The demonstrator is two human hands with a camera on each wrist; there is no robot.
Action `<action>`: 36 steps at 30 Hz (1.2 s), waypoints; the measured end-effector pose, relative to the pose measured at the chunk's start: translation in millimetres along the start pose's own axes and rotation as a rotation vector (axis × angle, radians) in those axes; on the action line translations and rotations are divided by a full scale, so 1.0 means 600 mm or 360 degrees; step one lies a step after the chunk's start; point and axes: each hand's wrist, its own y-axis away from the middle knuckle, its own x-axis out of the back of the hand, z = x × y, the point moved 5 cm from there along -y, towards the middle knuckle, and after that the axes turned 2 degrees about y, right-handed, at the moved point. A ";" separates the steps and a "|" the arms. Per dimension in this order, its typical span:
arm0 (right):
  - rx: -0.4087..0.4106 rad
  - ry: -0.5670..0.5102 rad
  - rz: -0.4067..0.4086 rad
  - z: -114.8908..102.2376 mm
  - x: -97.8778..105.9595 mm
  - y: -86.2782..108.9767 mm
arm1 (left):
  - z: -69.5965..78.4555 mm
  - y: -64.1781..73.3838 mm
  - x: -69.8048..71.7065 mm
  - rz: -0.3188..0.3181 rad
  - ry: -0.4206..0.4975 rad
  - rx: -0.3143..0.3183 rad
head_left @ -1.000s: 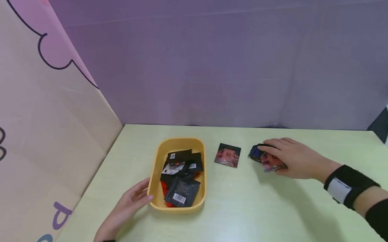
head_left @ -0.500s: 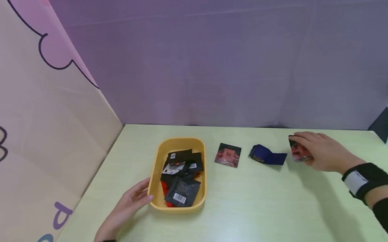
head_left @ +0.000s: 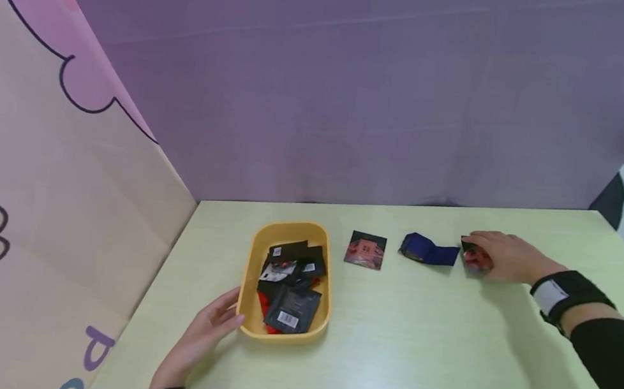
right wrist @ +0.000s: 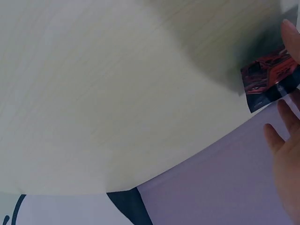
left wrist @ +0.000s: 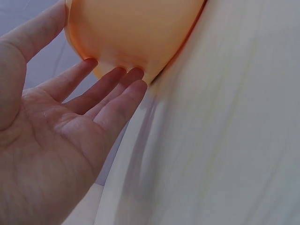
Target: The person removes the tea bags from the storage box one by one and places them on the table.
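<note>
Your right hand (head_left: 513,258) pinches a red-and-black packet (head_left: 477,259) beside a blue packet (head_left: 429,251); your left hand (head_left: 205,331), fingers (left wrist: 119,107) relaxed, touches a yellow basket (head_left: 286,339).

Pale table (head_left: 416,341), 1 yellow basket (head_left: 285,338), 1 red packet (head_left: 366,251) right of it, 1 blue packet (head_left: 431,252) farther right

Place: unclear | screened tabletop (head_left: 399,345) | purple backdrop (head_left: 329,94) | cartoon-print side panel (head_left: 59,178)
</note>
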 end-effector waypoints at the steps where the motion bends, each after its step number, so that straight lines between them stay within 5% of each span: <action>1: -0.0001 -0.0012 -0.0012 -0.002 -0.004 -0.003 | 0.000 0.000 0.000 0.0003 -0.0007 0.0005; 22: -0.0056 -0.0057 -0.0185 -0.018 -0.026 -0.014 | 0.001 0.001 -0.002 0.0017 -0.0033 0.0026; 31: -0.0216 -0.0447 -0.0179 0.000 0.000 -0.013 | 0.002 0.002 -0.002 -0.0017 0.0016 -0.0022; 36: -0.0154 -0.0460 -0.0150 -0.025 0.021 -0.018 | 0.002 0.001 -0.003 -0.0019 0.0029 -0.0017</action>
